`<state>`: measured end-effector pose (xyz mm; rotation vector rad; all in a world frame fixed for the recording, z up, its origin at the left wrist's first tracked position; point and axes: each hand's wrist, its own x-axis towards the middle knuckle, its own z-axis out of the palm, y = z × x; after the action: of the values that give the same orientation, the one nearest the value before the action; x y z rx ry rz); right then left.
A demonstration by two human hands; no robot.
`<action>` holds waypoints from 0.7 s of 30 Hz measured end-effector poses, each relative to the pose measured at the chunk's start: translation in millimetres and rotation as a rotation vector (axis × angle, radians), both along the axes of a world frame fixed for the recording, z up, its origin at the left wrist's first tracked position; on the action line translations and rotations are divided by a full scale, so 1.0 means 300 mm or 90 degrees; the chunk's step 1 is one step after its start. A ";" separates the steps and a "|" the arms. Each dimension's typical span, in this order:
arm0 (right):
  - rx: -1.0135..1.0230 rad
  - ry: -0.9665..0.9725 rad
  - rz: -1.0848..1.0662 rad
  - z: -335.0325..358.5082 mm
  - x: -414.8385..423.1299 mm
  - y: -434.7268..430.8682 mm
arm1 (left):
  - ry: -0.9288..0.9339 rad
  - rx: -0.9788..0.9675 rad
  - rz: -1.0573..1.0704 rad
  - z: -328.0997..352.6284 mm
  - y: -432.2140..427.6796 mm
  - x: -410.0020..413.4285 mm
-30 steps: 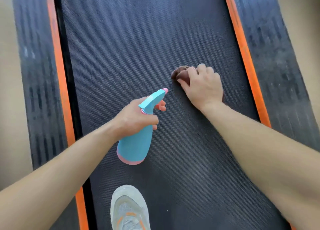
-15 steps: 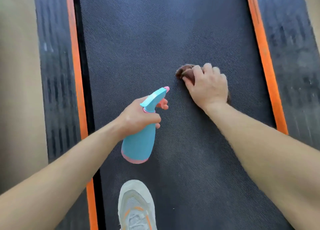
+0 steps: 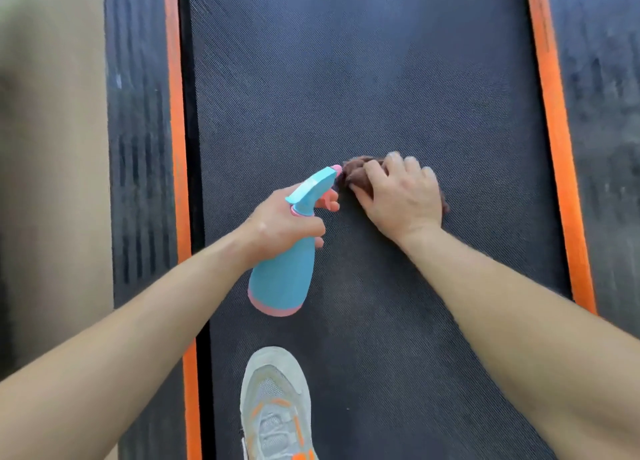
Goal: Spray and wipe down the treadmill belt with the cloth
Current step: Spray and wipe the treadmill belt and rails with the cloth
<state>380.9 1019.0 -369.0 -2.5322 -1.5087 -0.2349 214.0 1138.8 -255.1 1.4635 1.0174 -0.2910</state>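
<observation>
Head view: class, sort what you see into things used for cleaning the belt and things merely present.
Job: spray bottle, cloth, belt, left hand, right hand.
Merely present: shoe, orange strips, side rails, floor.

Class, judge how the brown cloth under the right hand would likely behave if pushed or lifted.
The cloth is bunched into folds under the right hand, so probably soft and floppy, drooping if lifted. On the textured belt it likely drags rather than glides.
</observation>
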 end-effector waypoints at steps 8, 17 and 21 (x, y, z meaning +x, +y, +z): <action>-0.055 0.077 0.161 0.016 -0.227 -0.455 | 0.004 0.022 -0.008 0.035 0.004 0.019; -0.013 0.001 -0.070 -0.003 0.160 -0.103 | 0.013 -0.010 -0.064 0.015 -0.044 0.101; -0.030 0.043 -0.139 0.002 -0.033 -0.360 | 0.024 0.000 -0.109 0.023 -0.048 0.181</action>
<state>371.0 911.0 -368.4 -2.7136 -1.2277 -0.1439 268.3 1124.5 -248.2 1.5526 0.9235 -0.4429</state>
